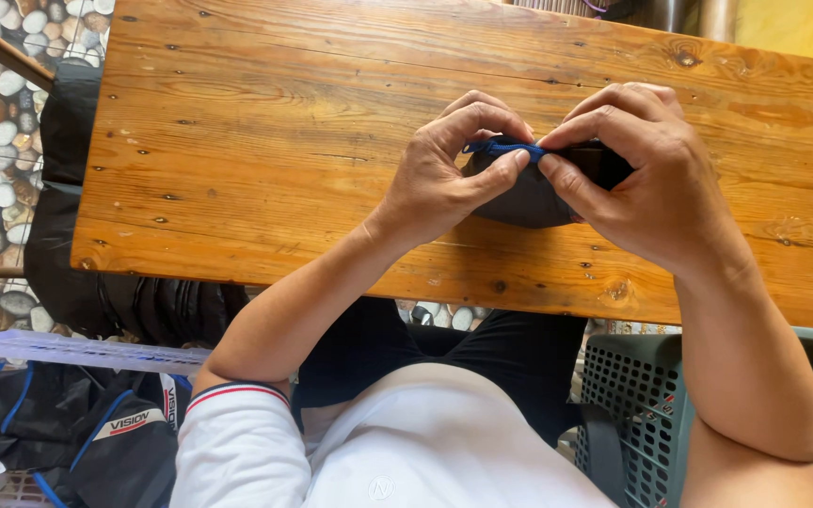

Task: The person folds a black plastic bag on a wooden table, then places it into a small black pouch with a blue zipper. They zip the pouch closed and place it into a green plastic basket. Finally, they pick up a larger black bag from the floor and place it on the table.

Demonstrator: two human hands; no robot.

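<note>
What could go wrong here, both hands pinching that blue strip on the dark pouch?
1. The left hand and right hand cover most of the dark pouch, so alignment of the blue strip is hard to check.
2. Both hands pinch the strip close together; a hard pull might slip it free.
3. The pouch lies near the table front edge, so it could drop off.

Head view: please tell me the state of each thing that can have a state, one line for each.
Dark pouch: held on the wooden table, between both hands.
Blue zipper strip: pinched by both hands.
Left hand: pinching.
Right hand: pinching.
Green basket: contents hidden.
</note>
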